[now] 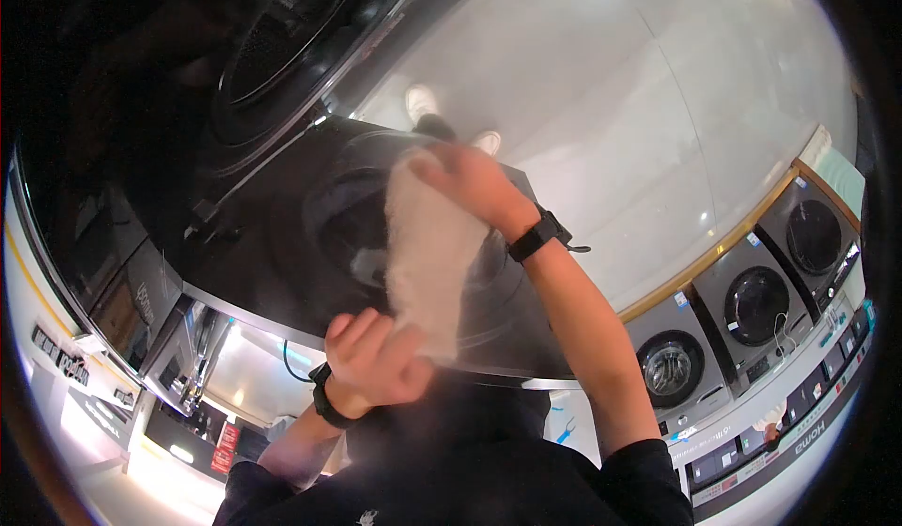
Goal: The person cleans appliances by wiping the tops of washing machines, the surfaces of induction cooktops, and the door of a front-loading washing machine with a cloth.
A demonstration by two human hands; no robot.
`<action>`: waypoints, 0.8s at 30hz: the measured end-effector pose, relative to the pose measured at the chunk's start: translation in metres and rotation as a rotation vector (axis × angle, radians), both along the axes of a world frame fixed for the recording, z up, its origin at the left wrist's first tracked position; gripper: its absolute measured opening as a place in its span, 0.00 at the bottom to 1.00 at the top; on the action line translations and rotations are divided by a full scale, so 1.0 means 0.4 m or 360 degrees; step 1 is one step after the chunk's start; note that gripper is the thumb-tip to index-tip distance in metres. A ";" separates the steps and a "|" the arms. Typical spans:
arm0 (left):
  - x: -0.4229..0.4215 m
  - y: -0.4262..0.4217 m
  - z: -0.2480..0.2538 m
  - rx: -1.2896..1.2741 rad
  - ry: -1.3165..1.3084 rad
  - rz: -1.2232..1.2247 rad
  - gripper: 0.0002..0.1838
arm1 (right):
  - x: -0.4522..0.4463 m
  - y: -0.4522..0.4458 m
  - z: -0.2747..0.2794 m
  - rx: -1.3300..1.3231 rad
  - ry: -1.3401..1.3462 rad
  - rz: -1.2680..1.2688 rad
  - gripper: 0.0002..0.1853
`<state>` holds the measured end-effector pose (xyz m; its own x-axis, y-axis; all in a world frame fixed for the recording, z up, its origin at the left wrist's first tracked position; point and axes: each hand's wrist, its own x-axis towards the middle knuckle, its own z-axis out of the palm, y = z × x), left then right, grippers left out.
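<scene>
A pale, fuzzy-looking cloth [427,254] stretches between my two hands, blurred by motion. My right hand [470,183] is closed on its far end, with a black watch on the wrist. At the near end, my left hand [376,355] has its fingers curled in against the cloth's corner; blur hides the exact grip. Behind the cloth lies a dark glossy appliance panel [254,244] with a round, door-like shape [348,211], partly covered by the cloth and my right hand.
Another dark appliance with a round door [282,56] stands at upper left. White shoes [421,103] show on the light floor [564,66] beyond the panel. Several grey front-loading machines [756,305] line the right side. A red sign [225,446] is at lower left.
</scene>
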<state>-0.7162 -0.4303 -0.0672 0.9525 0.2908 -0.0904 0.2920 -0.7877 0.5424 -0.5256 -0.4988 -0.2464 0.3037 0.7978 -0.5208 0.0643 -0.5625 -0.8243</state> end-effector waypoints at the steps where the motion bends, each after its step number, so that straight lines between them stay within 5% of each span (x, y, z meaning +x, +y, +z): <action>1: -0.003 0.000 0.000 0.0000 0.0008 -0.0004 0.08 | -0.004 -0.001 -0.006 -0.0012 0.0038 0.0025 0.25; 13: -0.011 0.001 0.019 -0.0115 0.0155 -0.0044 0.09 | -0.038 -0.020 0.071 -0.0090 -0.0024 -0.0024 0.22; 24: -0.012 0.006 0.022 -0.0153 0.0206 -0.0069 0.10 | -0.058 -0.005 -0.009 0.0055 -0.0012 -0.0114 0.23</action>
<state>-0.7210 -0.4278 -0.0582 0.9426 0.2336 -0.2385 0.3309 -0.7474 0.5760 -0.5486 -0.5009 -0.2500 0.3645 0.7915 -0.4907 0.0309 -0.5369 -0.8431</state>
